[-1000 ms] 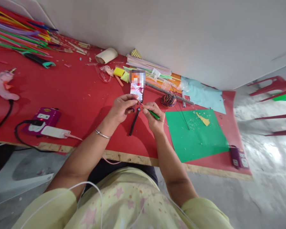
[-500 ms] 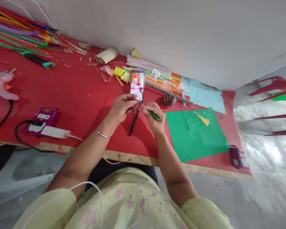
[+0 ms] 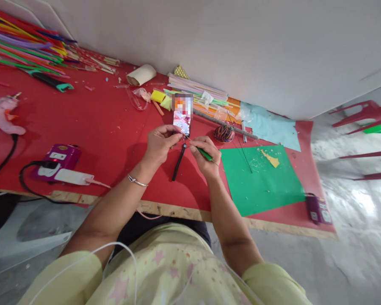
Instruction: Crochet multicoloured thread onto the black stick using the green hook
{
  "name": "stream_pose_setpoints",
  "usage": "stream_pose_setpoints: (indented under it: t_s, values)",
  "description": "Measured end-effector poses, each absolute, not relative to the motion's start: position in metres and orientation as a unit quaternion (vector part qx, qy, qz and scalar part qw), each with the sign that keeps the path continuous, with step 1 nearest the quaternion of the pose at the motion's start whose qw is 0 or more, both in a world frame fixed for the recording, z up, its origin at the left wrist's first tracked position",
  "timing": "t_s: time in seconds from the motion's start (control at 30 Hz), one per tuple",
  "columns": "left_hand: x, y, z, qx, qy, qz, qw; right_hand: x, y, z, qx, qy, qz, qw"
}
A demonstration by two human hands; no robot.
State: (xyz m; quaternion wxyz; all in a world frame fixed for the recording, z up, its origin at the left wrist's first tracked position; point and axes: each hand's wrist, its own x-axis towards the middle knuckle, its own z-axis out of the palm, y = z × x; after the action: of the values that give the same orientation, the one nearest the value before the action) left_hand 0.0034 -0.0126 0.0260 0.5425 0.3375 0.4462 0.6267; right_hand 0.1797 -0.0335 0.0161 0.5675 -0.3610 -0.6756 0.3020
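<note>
My left hand point(image 3: 161, 144) is closed in a pinch on a small dark bit of yarn point(image 3: 183, 136), mostly covered by the fingertips. Wrapped in the fingers of my right hand point(image 3: 207, 156) is a green-handled crochet hook point(image 3: 204, 154); its thin shaft points left to the pinched yarn. Both hands are raised over the red table, close together. Just beyond them a phone point(image 3: 182, 123) stands with its screen lit, and a black strap point(image 3: 179, 163) lies below the fingertips. A multicoloured ball of yarn point(image 3: 224, 133) rests to the right of the phone.
A green sheet point(image 3: 257, 190) with scraps covers the right side of the red table point(image 3: 114, 140). Plugs and cables run from a purple power socket box point(image 3: 63, 154) at left. A pink glue gun point(image 3: 3, 114), pipe cleaners point(image 3: 25, 42) and a cutter point(image 3: 49, 80) lie farther left.
My left hand has turned slightly, and the dark bit that showed under its fingers is now hidden. My right hand keeps its hold on the crochet hook, almost still.
</note>
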Motion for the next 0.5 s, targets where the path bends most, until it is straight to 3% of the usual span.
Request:
stream_pose_setpoints:
  t_s: [0.17,0.3,0.5]
  values:
    - [0.007,-0.016,0.026,0.366,0.435,0.628,0.532,0.172,-0.034,0.013,-0.381,-0.619,0.348,0.591]
    - [0.012,-0.019,0.024,0.36,0.417,0.634,0.543,0.158,-0.032,0.003,-0.367,-0.465,0.485,0.644]
    - [0.017,-0.02,0.023,0.351,0.426,0.621,0.556,0.148,-0.032,0.003,-0.394,-0.345,0.573,0.63]
